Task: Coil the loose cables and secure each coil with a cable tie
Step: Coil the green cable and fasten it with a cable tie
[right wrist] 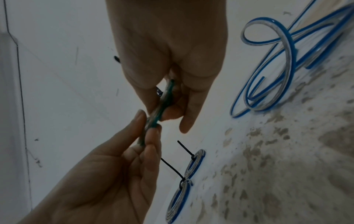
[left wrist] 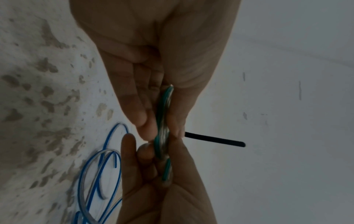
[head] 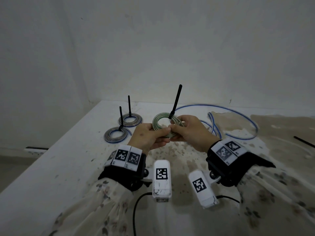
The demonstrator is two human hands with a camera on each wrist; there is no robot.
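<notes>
— Where's the coil being worked on?

— The green-striped coil (head: 161, 124) is held above the table (head: 71, 150), between both hands. The left hand (head: 150, 137) pinches its near rim with thumb and fingers; the right hand (head: 189, 132) has its fingers curled around the right side. A black cable tie (head: 175, 101) sticks up from the far rim.

— Anything you can't make out?

— The tie's head is hidden by the right fingers, so I can't tell how tight it sits. In the wrist views the coil shows edge-on only.

— And around it?

— Two blue-striped coils (head: 130, 120) (head: 115, 137) lie flat to the left, each with an upright black tie. A loose blue-striped cable (head: 238, 111) sprawls to the right, partly behind the right hand. Another black tie (head: 304, 142) is cut off at the right edge.
</notes>
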